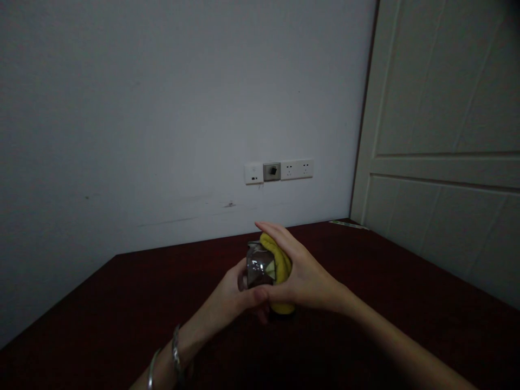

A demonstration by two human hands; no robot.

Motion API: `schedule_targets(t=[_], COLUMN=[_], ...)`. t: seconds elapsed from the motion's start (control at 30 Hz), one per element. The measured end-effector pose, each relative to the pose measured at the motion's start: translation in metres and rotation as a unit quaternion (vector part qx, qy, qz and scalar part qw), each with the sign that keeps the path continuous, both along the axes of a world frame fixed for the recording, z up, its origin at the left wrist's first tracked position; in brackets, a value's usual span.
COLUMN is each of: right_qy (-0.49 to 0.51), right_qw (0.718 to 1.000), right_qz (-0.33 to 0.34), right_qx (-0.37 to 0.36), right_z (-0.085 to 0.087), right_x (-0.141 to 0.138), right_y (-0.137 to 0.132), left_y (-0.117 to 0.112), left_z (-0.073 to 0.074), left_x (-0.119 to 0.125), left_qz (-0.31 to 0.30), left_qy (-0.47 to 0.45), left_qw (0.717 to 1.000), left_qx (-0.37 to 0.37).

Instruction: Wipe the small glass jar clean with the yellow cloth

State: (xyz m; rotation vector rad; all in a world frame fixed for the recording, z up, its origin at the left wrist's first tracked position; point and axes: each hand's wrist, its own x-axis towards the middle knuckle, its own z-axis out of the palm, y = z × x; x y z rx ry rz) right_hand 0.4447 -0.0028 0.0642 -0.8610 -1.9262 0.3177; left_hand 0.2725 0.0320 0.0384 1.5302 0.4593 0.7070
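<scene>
A small transparent glass (259,268) with an angular, shiny body is held between my hands above the dark red tabletop. My left hand (235,298) is closed round its left side and underside, thumb along the near edge. On the other side, my right hand (304,276) is closed on a yellow cloth (282,262), pressing it against the glass's right side. Some of the cloth hangs below my right thumb. My palms hide parts of both the glass and the cloth. Two silver bracelets are on my left wrist.
The dark red tabletop (162,303) meets a white wall (182,108) at the back. Wall sockets (296,169) sit above it, beside a grey switch plate (271,171). A pale panelled door (439,108) borders the right side. A thin flat strip (348,224) lies in the far right corner.
</scene>
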Motion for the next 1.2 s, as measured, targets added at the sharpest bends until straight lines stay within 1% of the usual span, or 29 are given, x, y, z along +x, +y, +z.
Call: schedule_targets(t=[0.07, 0.13, 0.2, 0.3, 0.33, 0.4, 0.53, 0.63, 0.7, 0.83, 0.9, 1.03, 1.1, 1.2], right_qy=[0.028, 0.067, 0.11, 0.142, 0.138, 0.119, 0.066, 0.028, 0.026, 0.059, 0.074, 0.074, 0.056, 0.024], right_qw=[0.999, 0.997, 0.991, 0.982, 0.981, 0.983, 0.986, 0.991, 0.993, 0.992, 0.993, 0.994, 0.989, 0.972], right_qz=[-0.01, -0.006, 0.007, 0.021, 0.021, 0.021, 0.022, 0.013, 0.011, 0.023, 0.034, 0.061, 0.083, 0.134], right_qx=[-0.014, -0.036, -0.071, -0.125, -0.133, -0.138, -0.15, -0.132, -0.117, -0.112, -0.081, 0.048, 0.11, 0.193], right_z=[0.005, 0.008, 0.01, 0.011, 0.012, 0.015, 0.02, 0.02, 0.018, 0.011, 0.008, 0.005, 0.006, 0.011], right_x=[0.001, 0.002, 0.001, -0.003, -0.005, -0.007, -0.005, -0.002, -0.001, -0.003, -0.004, -0.003, -0.001, 0.001], right_y=[-0.003, -0.006, -0.007, -0.008, -0.009, -0.012, -0.017, -0.018, -0.017, -0.011, -0.007, -0.001, 0.0, -0.001], left_y=[0.001, 0.001, -0.001, -0.002, -0.002, -0.001, -0.002, -0.003, -0.003, 0.0, 0.002, 0.004, 0.003, 0.0], left_z=[0.001, 0.002, 0.001, -0.003, -0.004, -0.008, -0.013, -0.015, -0.015, -0.017, -0.018, -0.016, -0.014, -0.012], left_x=[-0.001, 0.001, 0.003, 0.005, 0.005, 0.004, 0.002, 0.003, 0.004, 0.004, 0.005, 0.005, 0.006, 0.008], left_qz=[-0.025, -0.017, 0.03, 0.103, 0.113, 0.112, 0.107, 0.119, 0.123, 0.112, 0.111, 0.118, 0.12, 0.122], left_qy=[-0.005, -0.006, -0.02, -0.032, -0.026, -0.009, 0.01, -0.001, -0.011, -0.039, -0.041, -0.02, -0.015, 0.003], left_qw=[1.0, 1.0, 0.999, 0.988, 0.985, 0.983, 0.982, 0.979, 0.98, 0.981, 0.979, 0.969, 0.964, 0.96], left_qx=[0.012, 0.014, 0.033, 0.106, 0.128, 0.148, 0.155, 0.163, 0.157, 0.153, 0.168, 0.217, 0.235, 0.252])
